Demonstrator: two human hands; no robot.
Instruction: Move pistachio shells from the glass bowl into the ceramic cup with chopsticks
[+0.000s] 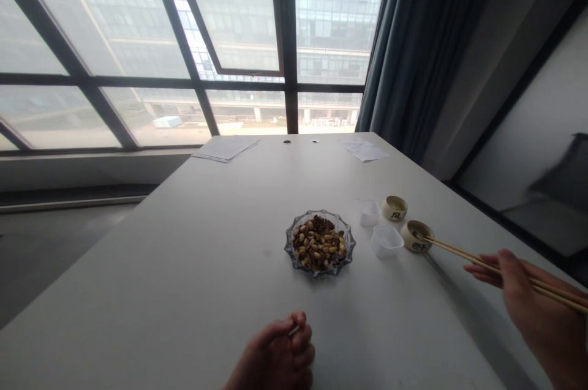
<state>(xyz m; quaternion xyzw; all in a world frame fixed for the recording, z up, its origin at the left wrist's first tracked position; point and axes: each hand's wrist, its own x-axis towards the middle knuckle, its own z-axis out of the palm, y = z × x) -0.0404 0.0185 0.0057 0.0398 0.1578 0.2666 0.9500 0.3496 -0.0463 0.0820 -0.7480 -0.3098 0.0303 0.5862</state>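
My right hand (pixel 537 310) grips a pair of wooden chopsticks (pixel 459 251), which slant down to the left. Their tips reach into the nearer small beige cup (pixel 417 245), which has a dark character on its side; something dark lies inside it. My left hand (pixel 280 353) rests in a loose fist near the front of the table, thumb against the curled forefinger, with nothing visible in it. Beyond it stands a scalloped glass bowl (pixel 290 258) heaped with mixed nuts (pixel 319 243), pale pistachios and darker pieces among them.
Two clear plastic tubs, a nearer one (pixel 386 243) and a farther one (pixel 368 212), stand between the bowl and the cups. A second beige cup (pixel 395 209) sits behind. Papers (pixel 226 149) and a loose sheet (pixel 365 150) lie at the white table's (pixel 184 267) far end.
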